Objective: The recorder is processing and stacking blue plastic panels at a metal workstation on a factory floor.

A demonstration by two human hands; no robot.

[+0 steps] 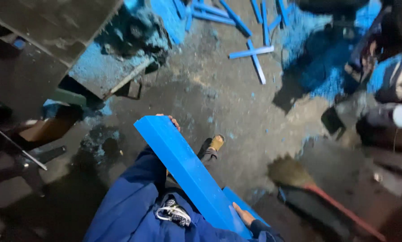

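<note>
Nearest to me, my right hand (245, 214) lies flat, fingers together, against the near end of a long bright-blue rectangular board (188, 172) of smooth, plastic-looking material; the palm presses its edge, and whether the fingers curl round it I cannot tell. The board runs diagonally from near right to far left across my body, in front of my dark blue sleeve (136, 201). A black-and-white checked cloth (174, 213) hangs at my chest just left of the board. At the board's far end, my left hand (173, 121) is mostly hidden behind it: only fingertips show over the top corner, closed on that end. So the board is held off the ground between both hands, tilted, far end higher in view. Below the board, my foot in a tan sandal (216, 142) stands on the grey concrete floor (236, 103), which is dusted with blue powder. To the right, near, a straw broom with a red handle (308, 186) lies on the floor. To the left stands a dark metal machine with a blue-powdered sloping plate (103, 67). Farther off, thin blue strips (254, 53) lie scattered and crossed on the floor, beside a heap of blue powder (326, 58) at far right.
</note>
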